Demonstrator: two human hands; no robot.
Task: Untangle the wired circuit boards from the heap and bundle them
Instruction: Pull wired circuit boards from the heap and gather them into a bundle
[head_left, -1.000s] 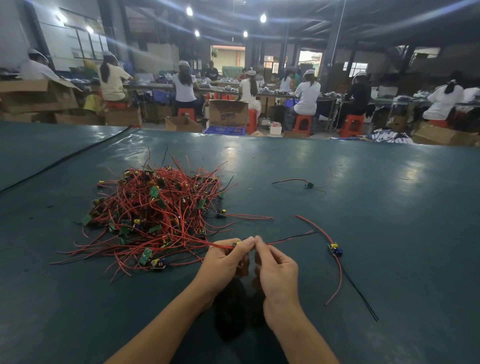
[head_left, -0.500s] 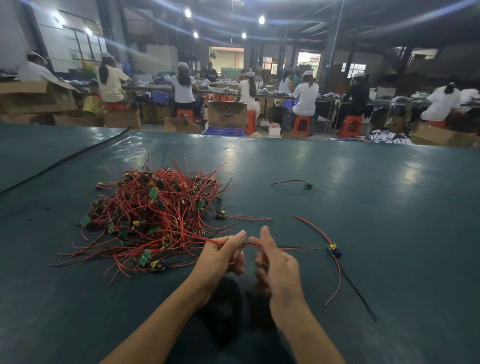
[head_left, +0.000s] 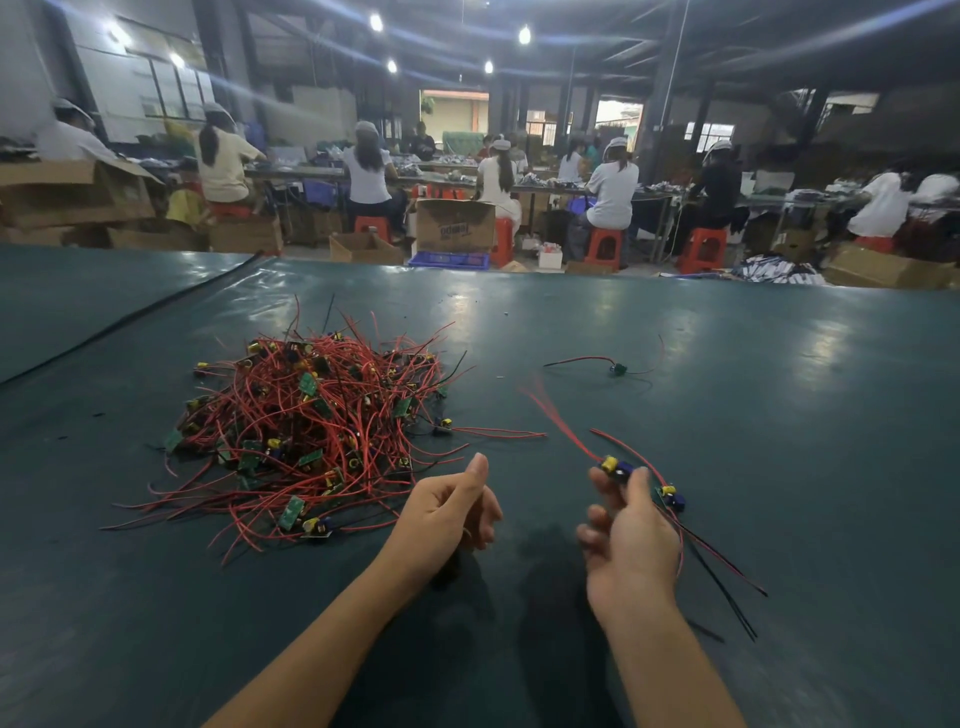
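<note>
On the dark green table (head_left: 779, 415), left of centre, lies the heap (head_left: 311, 426) of small green circuit boards tangled in red and black wires, with loose ends straggling toward the near edge. Right of the heap and clear of it, the right hand (head_left: 631, 530) has its fingers curled round one wired board (head_left: 615, 465) — pinched at the fingertips, yellow capacitor upward. Its red leads stream up and to the left, blurred. The left hand (head_left: 452, 512) hangs near the heap's near right corner, thumb up and fingers loosely curled; nothing shows in its grasp. Just beside the right hand, on its outer side, a second board (head_left: 671, 498) lies on the table, its red and black wires running toward the near right. A third board (head_left: 617, 369) lies well apart, farther back, with thin leads spread to either side. Beyond the table's far edge, people sit with their backs turned on red stools (head_left: 605, 244) among cardboard boxes (head_left: 454, 226).
</note>
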